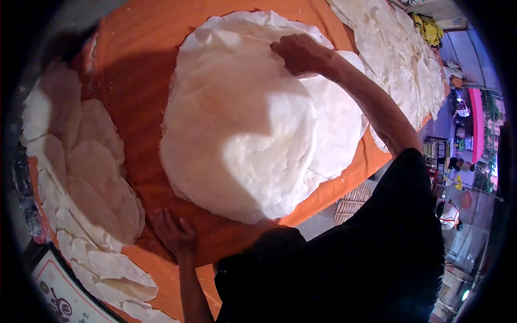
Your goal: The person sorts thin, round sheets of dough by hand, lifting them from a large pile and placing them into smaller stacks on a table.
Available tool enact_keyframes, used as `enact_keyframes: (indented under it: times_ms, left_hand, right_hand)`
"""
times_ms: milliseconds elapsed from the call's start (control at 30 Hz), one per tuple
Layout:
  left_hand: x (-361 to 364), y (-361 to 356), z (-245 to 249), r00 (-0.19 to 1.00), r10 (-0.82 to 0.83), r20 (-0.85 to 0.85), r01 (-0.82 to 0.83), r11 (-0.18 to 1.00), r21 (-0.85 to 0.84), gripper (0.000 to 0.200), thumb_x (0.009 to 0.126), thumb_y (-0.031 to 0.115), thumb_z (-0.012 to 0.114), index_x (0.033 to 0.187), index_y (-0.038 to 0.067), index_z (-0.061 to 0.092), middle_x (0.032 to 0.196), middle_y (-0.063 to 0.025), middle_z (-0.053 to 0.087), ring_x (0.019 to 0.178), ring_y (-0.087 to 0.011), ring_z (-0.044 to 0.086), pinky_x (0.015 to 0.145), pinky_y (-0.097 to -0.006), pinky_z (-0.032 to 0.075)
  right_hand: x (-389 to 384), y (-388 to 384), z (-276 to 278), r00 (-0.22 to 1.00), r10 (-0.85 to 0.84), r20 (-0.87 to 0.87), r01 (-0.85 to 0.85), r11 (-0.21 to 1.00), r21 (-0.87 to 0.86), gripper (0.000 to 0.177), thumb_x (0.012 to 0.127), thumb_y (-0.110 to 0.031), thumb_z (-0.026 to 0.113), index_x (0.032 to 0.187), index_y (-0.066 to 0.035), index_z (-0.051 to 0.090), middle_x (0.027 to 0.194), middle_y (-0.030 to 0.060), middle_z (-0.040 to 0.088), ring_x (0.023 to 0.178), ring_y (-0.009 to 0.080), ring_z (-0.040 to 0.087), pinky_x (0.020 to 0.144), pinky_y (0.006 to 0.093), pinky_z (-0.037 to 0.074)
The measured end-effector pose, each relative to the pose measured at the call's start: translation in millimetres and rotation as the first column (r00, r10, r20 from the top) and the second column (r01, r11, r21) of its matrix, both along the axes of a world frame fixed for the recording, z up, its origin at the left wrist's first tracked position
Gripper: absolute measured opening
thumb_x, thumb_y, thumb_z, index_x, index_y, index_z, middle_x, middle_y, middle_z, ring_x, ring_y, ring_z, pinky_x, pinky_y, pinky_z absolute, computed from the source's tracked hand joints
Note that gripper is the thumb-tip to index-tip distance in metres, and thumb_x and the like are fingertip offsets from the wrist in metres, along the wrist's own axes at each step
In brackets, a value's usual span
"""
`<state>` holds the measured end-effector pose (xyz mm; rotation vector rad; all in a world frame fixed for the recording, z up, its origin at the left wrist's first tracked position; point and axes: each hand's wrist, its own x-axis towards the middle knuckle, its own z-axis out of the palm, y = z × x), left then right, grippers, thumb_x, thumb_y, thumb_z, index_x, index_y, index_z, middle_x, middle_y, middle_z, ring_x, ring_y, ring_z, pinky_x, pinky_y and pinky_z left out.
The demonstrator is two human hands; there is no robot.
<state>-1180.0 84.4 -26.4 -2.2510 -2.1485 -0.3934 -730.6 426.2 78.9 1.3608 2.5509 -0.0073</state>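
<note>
A large, thin, pale round flatbread (237, 118) lies on the orange cloth (137, 81), overlapping another flatbread (336, 124) that shows at its right. My right hand (302, 55) is closed at the upper right edge of the top flatbread, its fingertips hidden; the sheet wrinkles near it. Lower left, my left hand (175, 232) rests on the cloth with its fingers spread, holding nothing. It lies between the large flatbread and a row of overlapping flatbreads (97, 183). A shadow covers much of the top sheet.
More flatbreads (398, 59) overlap along the far right of the cloth. A round woven bamboo item (353, 204) sits below the cloth's edge. A white printed board (62, 296) stands at lower left. Shelves, lights and a few people (449, 212) appear at far right.
</note>
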Motion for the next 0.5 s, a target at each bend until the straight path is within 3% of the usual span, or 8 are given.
enact_keyframes:
  times_ms: [67,167,233,300,367,467,500]
  left_hand:
    - [0,-1,2,1.000,0.002,-0.009,-0.002,1.000,-0.011,0.045,0.092,0.025,0.051,0.126,-0.004,0.054,0.137,-0.0242,0.049,0.129,-0.0428,0.044,0.110,-0.0535,0.033]
    - [2,0,2,1.000,0.002,-0.016,-0.002,1.000,-0.013,0.045,0.092,0.025,0.051,0.126,-0.004,0.054,0.137,-0.0243,0.049,0.129,-0.0431,0.044,0.110,-0.0537,0.033]
    - [1,0,1,1.000,0.004,-0.018,-0.004,1.000,-0.016,0.044,0.092,0.024,0.051,0.126,-0.004,0.054,0.137,-0.0243,0.049,0.129,-0.0432,0.044,0.110,-0.0538,0.033]
    - [0,-1,0,1.000,0.015,-0.017,-0.015,1.000,-0.025,0.044,0.092,0.024,0.051,0.126,-0.004,0.054,0.137,-0.0243,0.049,0.129,-0.0433,0.044,0.110,-0.0540,0.033]
    - [2,0,3,1.000,0.022,0.012,-0.022,0.999,-0.042,0.044,0.092,0.024,0.051,0.126,-0.004,0.055,0.137,-0.0241,0.049,0.129,-0.0432,0.044,0.110,-0.0537,0.033]
    - [5,0,7,0.999,0.031,0.015,-0.030,0.999,-0.033,0.044,0.092,0.025,0.051,0.126,-0.004,0.055,0.136,-0.0237,0.050,0.129,-0.0421,0.045,0.110,-0.0524,0.034]
    - [4,-1,8,1.000,0.030,0.006,-0.030,0.999,-0.025,0.045,0.092,0.026,0.052,0.126,-0.004,0.055,0.135,-0.0236,0.050,0.128,-0.0416,0.045,0.110,-0.0519,0.035]
  right_hand:
    - [0,7,6,0.991,0.113,-0.071,-0.106,0.989,0.099,0.022,0.079,-0.008,0.057,0.100,-0.004,0.059,0.083,0.0159,0.065,0.084,0.0353,0.064,0.075,0.0440,0.050]
    - [-13,34,43,0.975,-0.143,0.169,0.133,0.989,0.070,0.018,0.084,-0.017,0.060,0.098,-0.006,0.060,0.078,0.0117,0.065,0.080,0.0315,0.065,0.072,0.0440,0.051]
    - [13,57,40,0.977,-0.214,-0.020,0.208,0.916,0.342,0.021,0.080,-0.014,0.061,0.099,-0.004,0.058,0.088,0.0174,0.063,0.088,0.0353,0.062,0.072,0.0461,0.048]
    - [42,78,38,0.950,-0.221,-0.219,0.309,0.760,0.572,0.025,0.076,-0.011,0.063,0.099,-0.002,0.057,0.098,0.0230,0.060,0.096,0.0391,0.058,0.073,0.0481,0.045]
    - [52,82,34,0.949,-0.165,-0.269,0.307,0.679,0.667,0.022,0.079,-0.011,0.064,0.098,-0.002,0.058,0.093,0.0235,0.063,0.086,0.0394,0.060,0.069,0.0470,0.046]
    - [32,47,51,0.902,-0.163,-0.400,0.343,0.832,0.436,0.025,0.086,-0.018,0.065,0.104,-0.002,0.062,0.077,0.0149,0.062,0.069,0.0302,0.061,0.060,0.0402,0.047]
    - [36,34,33,0.904,-0.140,-0.405,0.327,0.835,0.441,0.033,0.088,-0.028,0.063,0.110,-0.004,0.060,0.085,0.0141,0.065,0.082,0.0319,0.063,0.072,0.0412,0.049]
